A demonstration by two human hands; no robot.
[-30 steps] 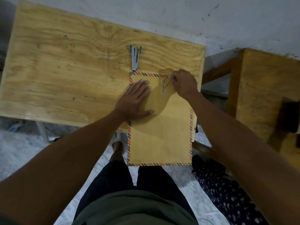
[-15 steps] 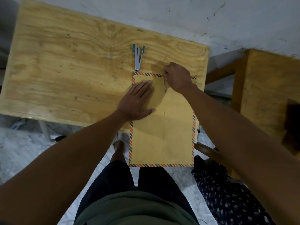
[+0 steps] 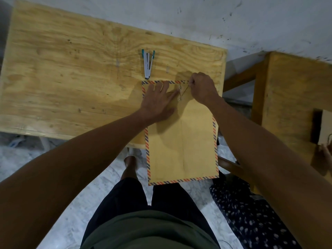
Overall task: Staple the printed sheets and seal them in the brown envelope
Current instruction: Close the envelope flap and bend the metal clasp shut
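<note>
The envelope (image 3: 181, 133) runs lengthwise up the frame; its string (image 3: 185, 89) lies at the top, pinched by the right hand (image 3: 203, 87), while the left hand (image 3: 159, 102) presses flat alongside.

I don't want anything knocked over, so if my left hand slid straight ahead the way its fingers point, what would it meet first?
Probably the right hand; the left hand points up-right across the envelope.

Plywood table (image 3: 75, 72) with stapler (image 3: 148, 64) just beyond overhanging brown envelope (image 3: 181, 139).
</note>
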